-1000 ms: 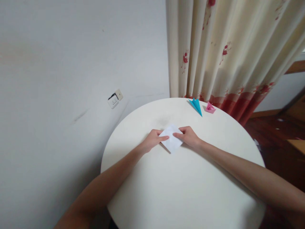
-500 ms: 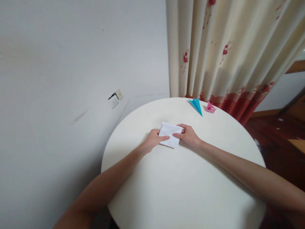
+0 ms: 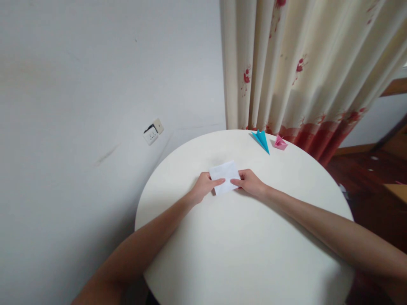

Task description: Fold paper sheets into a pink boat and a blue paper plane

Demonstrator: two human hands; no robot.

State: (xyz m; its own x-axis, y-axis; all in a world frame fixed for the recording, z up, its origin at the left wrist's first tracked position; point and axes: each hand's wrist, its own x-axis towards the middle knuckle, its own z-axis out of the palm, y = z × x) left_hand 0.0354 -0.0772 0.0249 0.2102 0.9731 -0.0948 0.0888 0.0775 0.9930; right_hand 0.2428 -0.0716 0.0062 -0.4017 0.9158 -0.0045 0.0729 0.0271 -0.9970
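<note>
A small folded sheet of white paper (image 3: 225,171) is held just above the round white table (image 3: 241,245). My left hand (image 3: 204,186) grips its left edge, thumb on top and fingers tucked underneath. At the right edge my right hand (image 3: 250,182) pinches it the same way. The two thumb tips lie close together over the paper's lower middle. The fingers below the sheet are mostly hidden.
Near the table's far edge lie a blue paper plane (image 3: 262,140) and a pink folded paper boat (image 3: 280,143). A patterned curtain (image 3: 270,63) hangs behind them. On the left the wall (image 3: 79,84) carries a socket (image 3: 150,135).
The white paper has turned counter-clockwise between my hands, its right side now tilting upward. My right hand has shifted its grip slightly; my left hand is almost where it was.
</note>
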